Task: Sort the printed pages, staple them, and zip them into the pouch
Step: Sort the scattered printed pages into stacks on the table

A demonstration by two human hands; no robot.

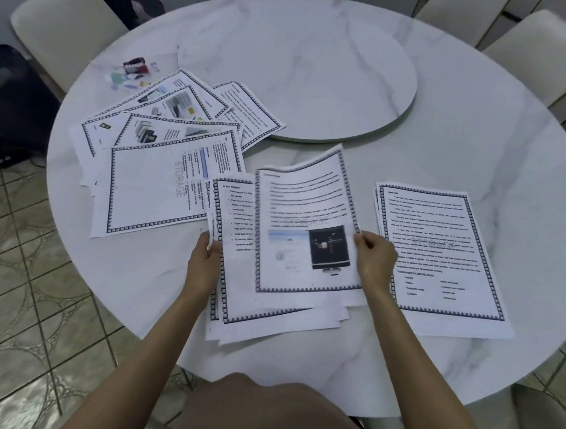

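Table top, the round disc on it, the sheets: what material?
Table top: white stone or stone-look slab, grey veins, faint sheen; can't tell which. Disc: same veined finish, raised edge. Held sheet: thin matte printer paper; its top edge curls.

Two hands: one left hand (204,259), one right hand (374,255). Three lots of paper: one spread-out pile (165,182) of about six sheets, one held stack (270,312) with one lifted sheet (308,215), one flat stack (437,248). One round tabletop (475,142). One round turning plate (299,67). One heap of small bits (135,72), too blurry to count.
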